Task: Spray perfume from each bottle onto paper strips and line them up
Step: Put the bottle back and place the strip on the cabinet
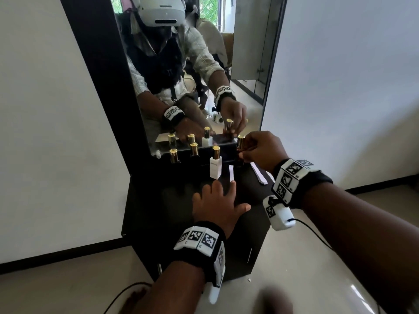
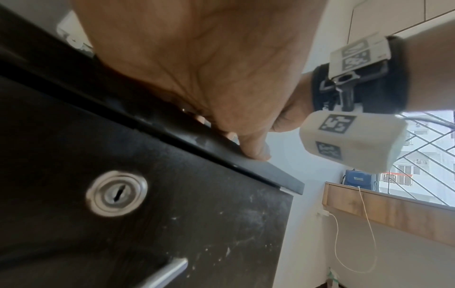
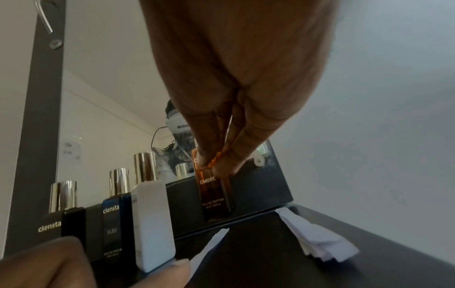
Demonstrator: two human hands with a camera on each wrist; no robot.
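My right hand (image 1: 251,152) pinches the amber bottle (image 3: 216,196) marked OMBRE just under its gold cap (image 1: 241,141); the bottle stands upright at the back right of the black cabinet top (image 1: 172,200). To its left stand a white bottle (image 1: 215,169) and two dark bottles (image 1: 194,150), (image 1: 174,156), all gold-capped. One white paper strip (image 1: 231,173) lies between the white and amber bottles. My left hand (image 1: 217,198) lies flat and open on the top, a fingertip (image 3: 181,265) on the strip's near end.
A loose stack of spare strips (image 1: 258,175) lies at the right edge. A mirror (image 1: 192,75) rises behind the bottles, with a black box (image 3: 248,193) at its foot. The cabinet front has a lock (image 2: 117,193) and a handle (image 2: 167,272).
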